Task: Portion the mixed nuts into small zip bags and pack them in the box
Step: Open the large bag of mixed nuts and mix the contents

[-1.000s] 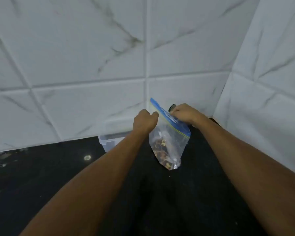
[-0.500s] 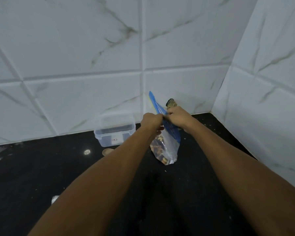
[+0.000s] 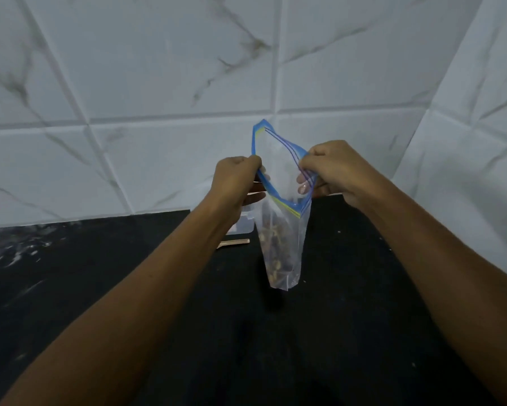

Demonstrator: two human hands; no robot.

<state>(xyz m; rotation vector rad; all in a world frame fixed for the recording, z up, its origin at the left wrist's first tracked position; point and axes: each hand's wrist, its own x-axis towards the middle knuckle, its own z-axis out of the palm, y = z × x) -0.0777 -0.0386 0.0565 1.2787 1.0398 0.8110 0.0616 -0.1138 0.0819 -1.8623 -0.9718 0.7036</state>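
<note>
Two hands are pinching the zip bag (image 3: 281, 230) above the table (image 3: 70, 303): the left hand (image 3: 234, 178) is gripping the left lip, the right hand (image 3: 332, 171) the right lip, pulling the mouth wide. The mixed nuts (image 3: 275, 250) are sagging low inside. If either pinch is slipping, the bag is likely tipping and spilling. Half a second ago the hands were meeting at a closed strip; now they are spreading apart, covering most of the clear box (image 3: 243, 224).

Head-worn camera looks forward and down, close over the counter (image 3: 334, 332).
</note>
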